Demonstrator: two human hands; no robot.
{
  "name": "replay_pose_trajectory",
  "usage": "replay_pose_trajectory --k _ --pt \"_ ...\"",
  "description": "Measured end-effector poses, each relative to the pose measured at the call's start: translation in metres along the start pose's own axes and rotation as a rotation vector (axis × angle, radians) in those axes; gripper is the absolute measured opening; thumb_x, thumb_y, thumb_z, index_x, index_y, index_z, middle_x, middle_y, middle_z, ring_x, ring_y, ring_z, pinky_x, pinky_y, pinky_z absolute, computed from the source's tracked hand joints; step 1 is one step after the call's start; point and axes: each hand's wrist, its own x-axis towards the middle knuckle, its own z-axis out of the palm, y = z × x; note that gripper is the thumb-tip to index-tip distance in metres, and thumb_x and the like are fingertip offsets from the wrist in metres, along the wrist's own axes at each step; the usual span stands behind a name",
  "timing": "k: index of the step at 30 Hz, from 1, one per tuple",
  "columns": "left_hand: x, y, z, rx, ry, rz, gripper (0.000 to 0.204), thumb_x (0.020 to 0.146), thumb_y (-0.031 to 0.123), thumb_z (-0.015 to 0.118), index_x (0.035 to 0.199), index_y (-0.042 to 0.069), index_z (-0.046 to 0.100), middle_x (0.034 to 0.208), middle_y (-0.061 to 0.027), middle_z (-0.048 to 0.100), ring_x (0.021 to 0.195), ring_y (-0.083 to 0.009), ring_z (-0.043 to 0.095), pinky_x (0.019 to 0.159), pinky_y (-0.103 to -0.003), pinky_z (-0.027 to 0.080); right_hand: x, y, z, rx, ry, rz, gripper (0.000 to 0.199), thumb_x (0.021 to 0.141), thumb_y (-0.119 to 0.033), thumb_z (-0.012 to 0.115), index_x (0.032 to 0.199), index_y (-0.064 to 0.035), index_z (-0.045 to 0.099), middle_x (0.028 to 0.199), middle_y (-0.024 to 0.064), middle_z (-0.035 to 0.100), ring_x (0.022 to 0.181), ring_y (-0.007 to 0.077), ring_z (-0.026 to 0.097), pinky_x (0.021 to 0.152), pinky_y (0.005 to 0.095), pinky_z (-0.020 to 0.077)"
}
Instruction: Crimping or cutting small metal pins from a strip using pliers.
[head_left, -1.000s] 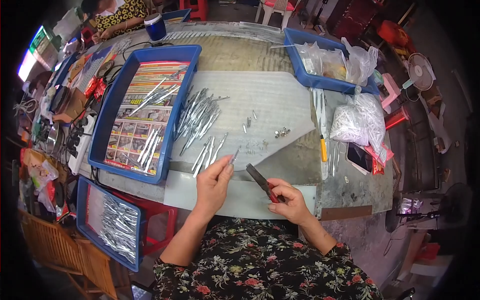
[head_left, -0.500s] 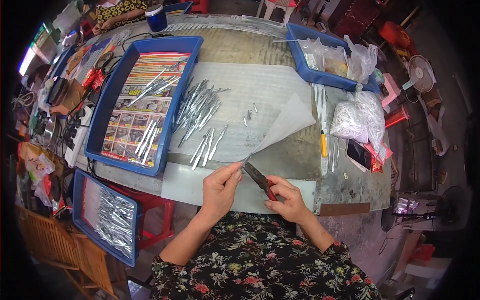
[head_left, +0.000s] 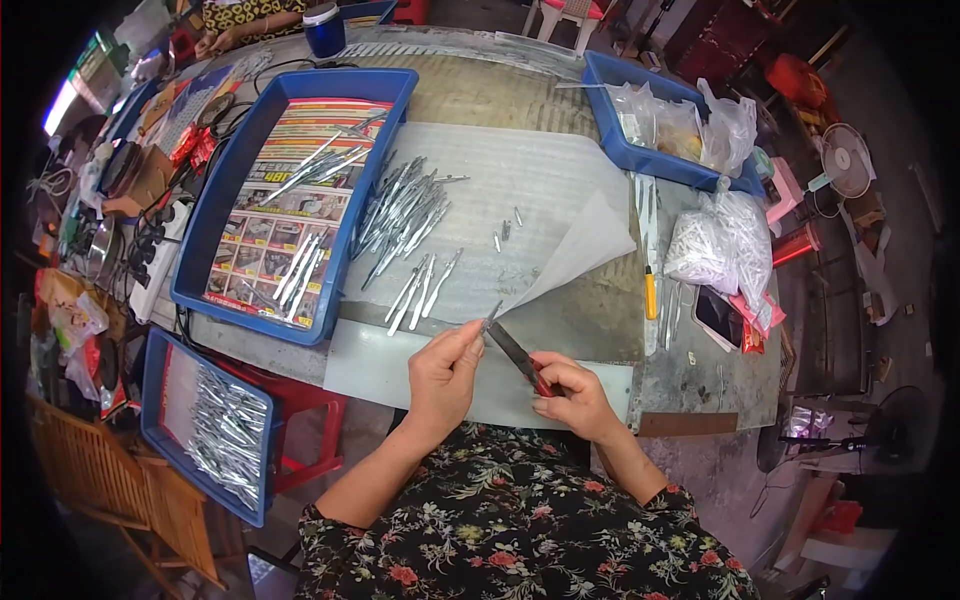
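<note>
Head view: a thin metal piece is pinched upright between the thumb and fingers of the left hand, above the near edge of the tabletop. A pair of pliers with red handles is grasped in the right hand; its dark nose is pointed toward the left fingertips and is seen close against the metal piece, though whether the piece is gripped by it cannot be told. Beyond the hands, a white sheet is spread, its near right corner folded over. On its left part a heap of metal tools is seen, with a few more lying apart nearer the left hand; small metal parts are scattered near the sheet's middle. To the left, a large blue tray is lined with printed paper, on which two groups of similar tools are laid. Below it, a smaller blue tray, filled with such tools, is placed beside a red stool. To the right, a yellow-handled knife, a phone and a clear bag of white pieces are set.
</note>
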Motion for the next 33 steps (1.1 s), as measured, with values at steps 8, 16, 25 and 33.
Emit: replay_pose_trajectory --k 8,16,25,33 --pt "-0.001 0.008 0.002 0.128 0.025 0.036 0.018 0.077 0.0 0.051 0.094 -0.002 0.056 0.069 -0.0097 0.055 0.059 -0.013 0.051 0.053 -0.024 0.04 0.0 0.002 0.0 -0.187 -0.039 -0.07 0.015 0.064 -0.005 0.058 0.075 0.0011 0.051 0.095 0.0136 0.052 0.07 0.0158 0.05 0.062 0.025 0.0402" --pt "-0.002 0.001 0.002 0.056 0.051 0.067 0.018 0.078 0.002 0.052 0.095 -0.002 0.056 0.066 -0.0086 0.053 0.056 -0.0121 0.049 0.051 -0.023 0.039 0.001 0.001 0.007 0.46 -0.019 0.242 0.012 0.066 0.0 0.053 0.078 0.0029 0.053 0.096 0.009 0.05 0.077 0.0101 0.047 0.061 0.0212 0.0401" --pt "0.0 0.004 0.0 0.059 0.027 0.029 0.018 0.078 0.001 0.051 0.095 -0.002 0.055 0.067 -0.0091 0.053 0.056 -0.0121 0.049 0.051 -0.022 0.039 0.0 0.0 0.009 -0.002 0.03 0.032 0.015 0.064 -0.002 0.06 0.069 0.0025 0.047 0.1 0.0098 0.049 0.068 0.0081 0.044 0.056 0.0208 0.0365" --pt "0.0 0.005 -0.001 0.297 0.087 0.32 0.02 0.075 -0.002 0.052 0.094 -0.001 0.056 0.069 -0.0132 0.054 0.056 -0.021 0.052 0.051 -0.026 0.041 0.005 -0.004 0.002 0.483 -0.138 0.249 0.012 0.065 -0.003 0.055 0.075 0.0032 0.053 0.093 0.0097 0.052 0.068 0.0123 0.049 0.058 0.0221 0.0392"
